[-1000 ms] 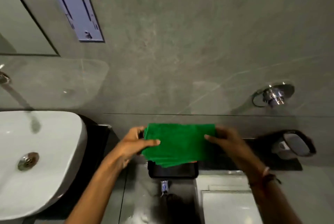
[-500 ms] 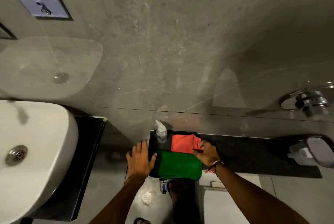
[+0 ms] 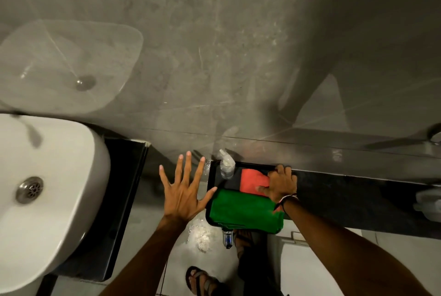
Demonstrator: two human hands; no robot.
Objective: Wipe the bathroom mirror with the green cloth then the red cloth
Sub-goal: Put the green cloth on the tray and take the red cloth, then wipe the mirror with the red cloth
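At nine o'clock sits one white basin (image 3: 47,200). The left hand (image 3: 183,196) hovers beside the tray (image 3: 211,214), fingers (image 3: 187,167) spread wide and empty. On that one black tray, at five o'clock from centre on the dark bench (image 3: 358,195), stand one spray bottle (image 3: 226,167), one folded green cloth (image 3: 245,208) and one red cloth (image 3: 253,181). The right hand (image 3: 280,183) presses on the red cloth, fingers bent; whether they pinch it I cannot tell. Judging so, green wiping looks finished and red wiping remains. The mirror is out of view.
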